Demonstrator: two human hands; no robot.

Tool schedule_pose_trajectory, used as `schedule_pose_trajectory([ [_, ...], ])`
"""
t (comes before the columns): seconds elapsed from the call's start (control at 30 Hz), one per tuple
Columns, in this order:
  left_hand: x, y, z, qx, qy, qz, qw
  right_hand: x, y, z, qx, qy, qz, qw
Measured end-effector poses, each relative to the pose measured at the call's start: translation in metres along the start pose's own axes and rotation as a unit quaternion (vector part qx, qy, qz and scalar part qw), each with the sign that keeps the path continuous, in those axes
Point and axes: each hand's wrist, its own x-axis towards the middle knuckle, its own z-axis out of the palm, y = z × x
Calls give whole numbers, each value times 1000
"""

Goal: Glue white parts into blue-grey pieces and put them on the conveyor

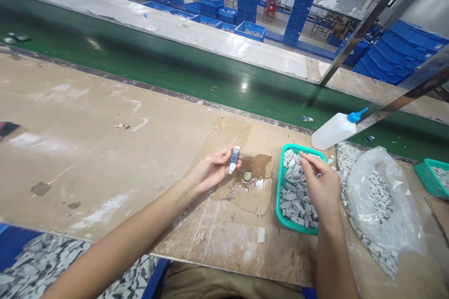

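My left hand (pixel 213 168) pinches a small blue and grey plastic part (pixel 234 159) upright above the worn wooden bench (pixel 105 149). Just right of it a small round cap (pixel 247 176) lies on a dark wet stain on a cardboard sheet (pixel 242 196). My right hand (pixel 321 184) reaches palm down into a teal basket (pixel 280 196) full of several grey plastic pieces (pixel 294 196), with its fingers curled among them. Whether it holds a piece is hidden.
A white squeeze bottle (pixel 333 131) with a blue nozzle lies behind the basket. A clear bag (pixel 379 196) of grey pieces sits to the right, and another teal basket (pixel 431 177) further right. A green conveyor belt (pixel 175 65) runs behind the bench. A blue crate (pixel 21 243) of grey parts is at lower left.
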Motion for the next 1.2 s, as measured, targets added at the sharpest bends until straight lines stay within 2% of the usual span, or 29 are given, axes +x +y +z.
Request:
schedule_pose_trajectory([
  [0.1,4,2,2,-20,50,15,998,1,7,-6,-109,-136,6,985],
  [0.2,10,4,3,-23,94,36,995,-5,8,-7,-171,-270,-7,947],
  [0.27,14,5,4,-21,108,61,992,-10,6,-9,-184,-318,-9,930],
  [0.43,25,13,2,-4,139,112,984,-17,2,-22,-202,-393,-37,896],
  [0.63,54,42,8,-9,156,119,981,-17,3,-24,-196,-389,-36,900],
  [0.73,83,64,15,35,175,158,971,-19,1,-21,-192,-380,-48,904],
  [0.83,120,84,21,84,201,222,951,-21,-5,-18,-224,-367,-60,901],
  [1.0,170,109,24,213,237,317,894,-29,-24,-14,-313,-344,-62,883],
  [1.1,181,111,20,306,263,350,845,-33,-31,-12,-324,-328,-73,885],
  [1.2,182,99,19,411,258,380,788,-35,-30,-9,-318,-329,-74,886],
])
